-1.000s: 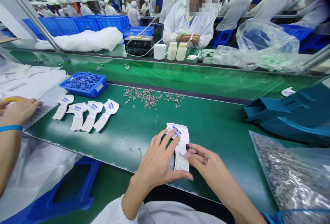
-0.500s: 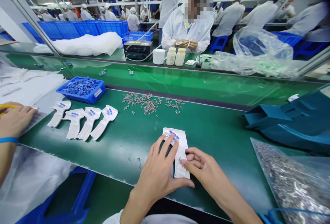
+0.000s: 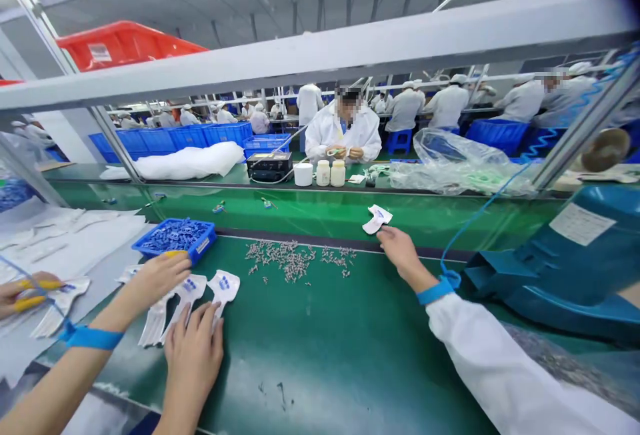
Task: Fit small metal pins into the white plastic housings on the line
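Note:
My right hand (image 3: 403, 256), a blue band at its wrist, reaches forward and pinches the end of a white plastic handle shell (image 3: 377, 219) with blue parts in it. That shell is over the bright green strip beyond the bench edge; whether it rests there I cannot tell. My left hand (image 3: 194, 348) is at the left, its fingers closed over the lower end of another white handle shell (image 3: 224, 286). More such shells (image 3: 155, 318) lie beside it, partly hidden by a co-worker's hand (image 3: 155, 281) with a blue wristband.
A blue tray (image 3: 173, 238) of small blue parts stands at the back left. Loose screws (image 3: 285, 258) lie mid-bench. A teal bin (image 3: 565, 268) is at the right. The co-worker's other hand (image 3: 27, 293), with yellow finger covers, holds a shell. A metal shelf beam (image 3: 320, 55) crosses above.
My right hand has moved forward to the green strip with the shell that was under both hands. My left hand has gone left to the row of shells. The view has tipped upward.

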The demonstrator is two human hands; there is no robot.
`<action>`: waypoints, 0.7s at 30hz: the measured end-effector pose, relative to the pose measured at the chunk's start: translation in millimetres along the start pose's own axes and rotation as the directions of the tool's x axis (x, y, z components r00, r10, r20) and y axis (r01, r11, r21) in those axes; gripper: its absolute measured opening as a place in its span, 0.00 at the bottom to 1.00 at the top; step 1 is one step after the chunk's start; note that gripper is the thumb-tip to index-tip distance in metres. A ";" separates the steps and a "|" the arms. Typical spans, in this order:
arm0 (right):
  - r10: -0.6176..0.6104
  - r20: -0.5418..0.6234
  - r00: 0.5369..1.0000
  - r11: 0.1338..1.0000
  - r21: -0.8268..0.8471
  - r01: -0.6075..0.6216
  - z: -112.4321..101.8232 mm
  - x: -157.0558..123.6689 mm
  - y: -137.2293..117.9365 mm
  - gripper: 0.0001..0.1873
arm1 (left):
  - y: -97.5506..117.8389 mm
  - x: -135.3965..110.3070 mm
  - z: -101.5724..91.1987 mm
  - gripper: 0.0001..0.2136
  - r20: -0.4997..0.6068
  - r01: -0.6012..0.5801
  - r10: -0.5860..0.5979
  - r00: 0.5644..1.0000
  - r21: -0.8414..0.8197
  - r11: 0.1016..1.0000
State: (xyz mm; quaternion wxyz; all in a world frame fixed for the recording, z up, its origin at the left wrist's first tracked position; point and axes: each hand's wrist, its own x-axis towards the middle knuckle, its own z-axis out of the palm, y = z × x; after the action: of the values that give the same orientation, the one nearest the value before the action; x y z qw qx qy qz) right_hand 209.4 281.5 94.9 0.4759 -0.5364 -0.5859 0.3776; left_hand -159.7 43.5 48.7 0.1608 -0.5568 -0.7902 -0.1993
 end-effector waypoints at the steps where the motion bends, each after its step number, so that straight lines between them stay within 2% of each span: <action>1: -0.048 0.059 0.997 0.996 -0.074 0.052 2.6 -8.8 1.4 0.12 | -1.7 -1.2 1.7 0.15 -0.004 -0.030 0.029 1.000 -0.045 0.999; 4: -0.152 0.312 0.938 0.940 -0.247 0.235 12.1 -45.1 7.6 0.09 | 8.5 -10.6 0.4 0.11 0.017 -0.086 0.093 0.996 -0.234 0.968; 7: -0.185 0.445 0.876 0.867 -0.345 0.359 20.3 -68.3 12.7 0.10 | 38.4 -30.3 -7.4 0.10 0.048 -0.079 0.105 0.993 -0.380 0.922; 11: -0.185 0.474 0.861 0.801 -0.435 0.412 23.3 -69.6 15.5 0.09 | 94.9 -68.8 -12.9 0.07 0.037 -0.081 0.112 0.993 -0.479 0.874; 15: -0.172 0.473 0.864 0.781 -0.470 0.412 16.5 -71.5 8.7 0.08 | 151.3 -100.9 -4.9 0.05 0.001 -0.128 0.148 0.989 -0.495 0.859; 18: -0.144 0.478 0.867 0.802 -0.457 0.385 5.7 -81.6 -3.3 0.09 | 185.9 -110.6 -0.7 0.09 0.026 -0.147 0.182 0.983 -0.478 0.866; 21: -0.106 0.473 0.875 0.877 -0.370 0.306 -6.2 -94.9 -13.5 0.11 | 208.4 -105.4 -8.2 0.12 0.079 -0.128 0.200 0.977 -0.535 0.835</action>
State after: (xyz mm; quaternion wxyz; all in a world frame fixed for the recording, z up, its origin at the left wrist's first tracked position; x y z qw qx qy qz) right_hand 209.1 185.5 94.9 0.2387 -0.4622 -0.8017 0.2943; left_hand 72.0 16.1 34.0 -0.0338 -0.6569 -0.6635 -0.3566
